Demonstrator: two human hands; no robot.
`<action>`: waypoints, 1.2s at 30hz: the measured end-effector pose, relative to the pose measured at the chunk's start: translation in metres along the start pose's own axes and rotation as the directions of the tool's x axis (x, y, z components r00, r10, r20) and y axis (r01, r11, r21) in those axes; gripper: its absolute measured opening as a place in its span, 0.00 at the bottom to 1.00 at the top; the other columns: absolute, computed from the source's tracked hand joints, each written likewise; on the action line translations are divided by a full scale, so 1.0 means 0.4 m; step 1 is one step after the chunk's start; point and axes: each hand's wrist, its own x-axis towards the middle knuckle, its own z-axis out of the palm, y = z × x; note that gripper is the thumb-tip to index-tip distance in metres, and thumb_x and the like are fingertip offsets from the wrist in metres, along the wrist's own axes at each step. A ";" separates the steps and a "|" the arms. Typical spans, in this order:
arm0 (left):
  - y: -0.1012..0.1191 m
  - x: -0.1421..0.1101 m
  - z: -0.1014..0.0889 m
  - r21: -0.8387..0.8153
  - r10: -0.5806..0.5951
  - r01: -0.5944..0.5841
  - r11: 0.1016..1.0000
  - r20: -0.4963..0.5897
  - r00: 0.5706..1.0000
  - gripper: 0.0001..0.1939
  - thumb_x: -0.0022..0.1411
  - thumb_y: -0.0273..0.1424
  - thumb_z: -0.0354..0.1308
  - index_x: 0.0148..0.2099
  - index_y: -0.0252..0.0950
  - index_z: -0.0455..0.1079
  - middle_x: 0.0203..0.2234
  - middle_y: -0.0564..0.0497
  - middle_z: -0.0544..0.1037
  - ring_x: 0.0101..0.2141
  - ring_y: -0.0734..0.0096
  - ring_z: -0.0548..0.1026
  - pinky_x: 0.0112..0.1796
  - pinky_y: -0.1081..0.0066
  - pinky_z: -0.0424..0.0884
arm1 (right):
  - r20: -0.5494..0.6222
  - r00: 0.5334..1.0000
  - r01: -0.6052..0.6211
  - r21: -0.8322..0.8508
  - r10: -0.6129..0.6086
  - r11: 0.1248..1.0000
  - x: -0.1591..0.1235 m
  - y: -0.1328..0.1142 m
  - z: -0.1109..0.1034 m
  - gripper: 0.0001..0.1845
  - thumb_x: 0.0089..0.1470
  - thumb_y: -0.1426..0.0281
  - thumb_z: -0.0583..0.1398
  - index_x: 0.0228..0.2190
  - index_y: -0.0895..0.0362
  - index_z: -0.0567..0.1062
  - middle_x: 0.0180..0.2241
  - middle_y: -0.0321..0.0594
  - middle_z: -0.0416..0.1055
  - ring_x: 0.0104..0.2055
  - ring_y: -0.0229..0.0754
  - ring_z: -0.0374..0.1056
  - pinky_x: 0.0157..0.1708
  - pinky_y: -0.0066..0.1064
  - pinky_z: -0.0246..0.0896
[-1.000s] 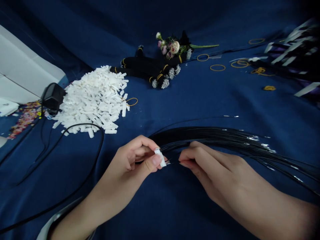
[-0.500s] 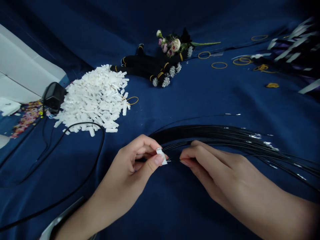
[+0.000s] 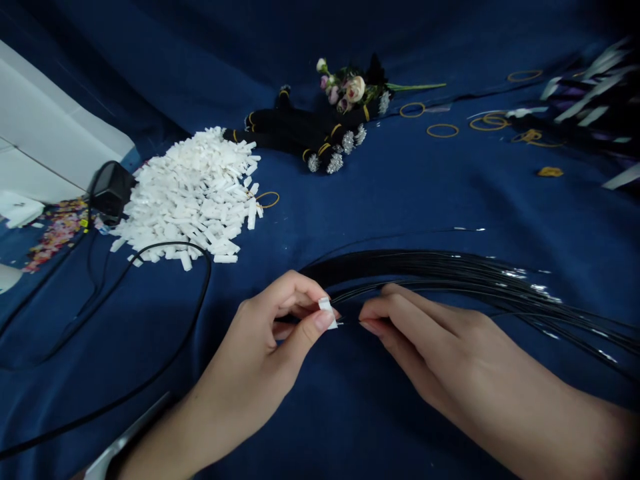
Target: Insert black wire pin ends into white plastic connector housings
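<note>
My left hand (image 3: 285,340) is closed, pinching a small flat white piece (image 3: 327,313) between thumb and fingers. A thin pale wire tip shows just right of that piece's lower end. My right hand (image 3: 430,340) is closed in a pinch a short gap to the right, its fingertips in line with the tip. What lies between those fingertips is too small to make out. Just behind both hands runs a bundle of thin black wires (image 3: 425,265), with shiny silver ends fanned out to the right.
A heap of similar white pieces (image 3: 190,200) lies left, by a black adapter (image 3: 111,190) and a black cable (image 3: 203,300). Tied black bundles (image 3: 295,130) and artificial flowers (image 3: 354,89) are at the back. Rubber bands (image 3: 443,131) lie right on blue cloth (image 3: 380,200).
My left hand and the white piece have shifted slightly right, and the piece appears turned a little. My right hand holds nearly the same place and pinch.
</note>
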 end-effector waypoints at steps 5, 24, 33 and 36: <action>0.000 0.001 0.006 -0.011 -0.023 0.024 1.000 0.025 0.999 0.04 0.65 0.32 0.58 0.36 0.42 0.70 0.28 0.58 0.78 0.32 0.74 0.77 0.32 0.78 0.71 | -0.021 1.000 0.004 0.052 -0.003 0.999 0.010 -0.010 -0.003 0.06 0.64 0.77 0.50 0.38 0.59 0.67 0.30 0.34 0.64 0.25 0.30 0.62 0.23 0.24 0.58; 0.005 0.014 -0.016 -0.116 0.026 -0.033 0.993 -0.063 0.998 0.03 0.65 0.31 0.59 0.36 0.41 0.70 0.26 0.59 0.78 0.32 0.78 0.77 0.34 0.81 0.70 | -0.260 0.900 0.289 -0.246 -0.350 0.925 0.021 -0.025 -0.031 0.10 0.61 0.80 0.53 0.39 0.63 0.73 0.42 0.48 0.71 0.45 0.43 0.64 0.42 0.34 0.64; -0.027 0.027 -0.031 0.139 0.141 -0.114 0.984 -0.196 0.971 0.03 0.65 0.33 0.58 0.36 0.43 0.70 0.31 0.57 0.78 0.35 0.75 0.77 0.31 0.81 0.71 | 0.046 0.940 0.317 -0.480 -0.338 0.818 0.046 0.034 -0.018 0.18 0.60 0.80 0.50 0.43 0.60 0.78 0.38 0.47 0.72 0.42 0.46 0.66 0.42 0.38 0.64; -0.030 0.028 -0.029 0.132 0.142 -0.117 0.984 -0.199 0.970 0.03 0.66 0.33 0.58 0.36 0.43 0.70 0.29 0.59 0.77 0.36 0.76 0.77 0.32 0.81 0.71 | 0.015 0.940 0.304 -0.494 -0.342 0.815 0.043 0.031 -0.023 0.19 0.61 0.80 0.49 0.41 0.59 0.79 0.37 0.47 0.72 0.42 0.46 0.66 0.44 0.40 0.63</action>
